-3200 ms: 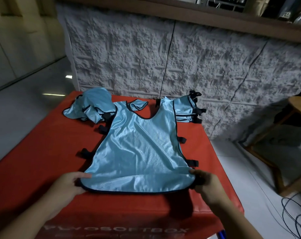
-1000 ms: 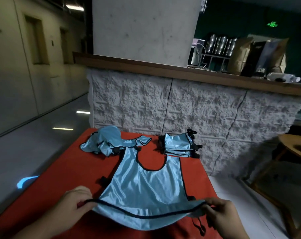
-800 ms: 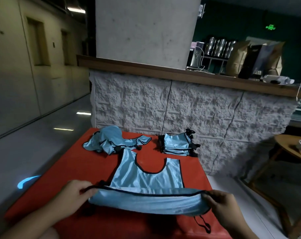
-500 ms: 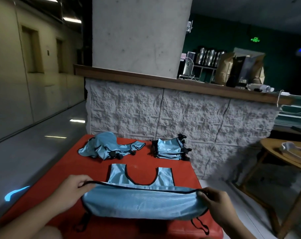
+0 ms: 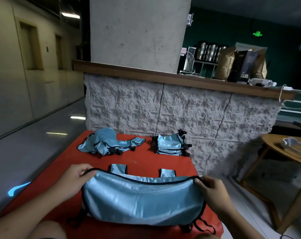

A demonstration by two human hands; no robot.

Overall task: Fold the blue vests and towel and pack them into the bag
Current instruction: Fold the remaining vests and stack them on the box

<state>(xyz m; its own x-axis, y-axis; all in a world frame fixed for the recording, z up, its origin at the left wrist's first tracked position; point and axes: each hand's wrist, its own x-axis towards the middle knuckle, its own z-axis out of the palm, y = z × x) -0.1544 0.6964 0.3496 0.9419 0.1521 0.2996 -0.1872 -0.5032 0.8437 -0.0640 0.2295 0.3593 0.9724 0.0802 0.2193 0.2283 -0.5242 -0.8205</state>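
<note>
A shiny light-blue vest (image 5: 141,200) with black trim lies on the red soft box (image 5: 146,163), its bottom hem lifted and carried over toward the shoulder straps. My left hand (image 5: 72,180) pinches the hem's left corner. My right hand (image 5: 213,190) pinches the right corner. Only the two strap ends show past the hem. A crumpled heap of blue vests (image 5: 106,144) lies at the far left of the box. A neat stack of folded vests (image 5: 170,145) sits at the far right. No bag or towel is in view.
A white textured counter wall (image 5: 180,111) with a wooden top stands just behind the box. A round wooden table (image 5: 291,152) is to the right. Polished floor (image 5: 31,140) runs along the left. Black straps (image 5: 203,225) dangle off the box's near edge.
Both hands lifted the vest's bottom hem off the box and carried it away from me over the body. The fold now covers all but the strap ends. The camera tilted up.
</note>
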